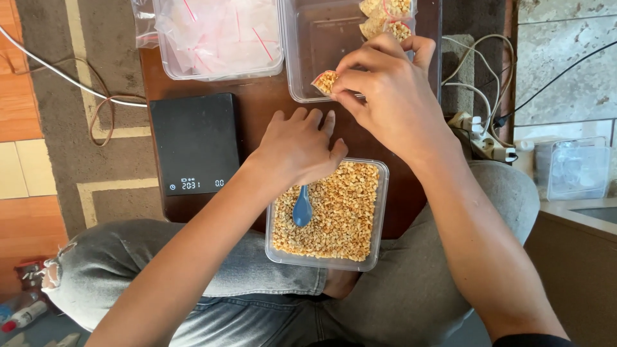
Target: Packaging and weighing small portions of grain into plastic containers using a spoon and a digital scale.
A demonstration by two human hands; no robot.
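1. The landmark here is the black flat digital kitchen scale (196, 142), lying on the dark brown wooden low table (257, 103).
2. The right hand (385, 96) is up and to the right of the scale, at the near rim of a clear, mostly empty rectangular plastic tub (321, 45). Its thumb and fingertips are pinched closed on a small clear plastic pouch filled with golden chopped nuts (326, 81), gripping the pouch along its top edge.
3. The left hand (299, 144) lies just right of the scale, fingers loosely spread and flat toward the table. It holds nothing that I can see; whether its fingertips touch the pouch I cannot tell.
4. The pouch likely handles as light and soft: thin film that sags, with loose pieces shifting inside. The film looks slippery, so the top strip, above the filling, seems the safest place to pinch; squeezing the belly could crush pieces or push them out.
5. Below and right of the scale sits a clear rectangular plastic container of golden chopped nuts (334, 215) resting by the person's knees, with a blue plastic spoon (302, 207) lying in it.
6. Above the scale stands a clear tub of empty small zip bags with red strips (218, 35). More filled pouches (385, 16) lie in the far corner of the mostly empty tub.
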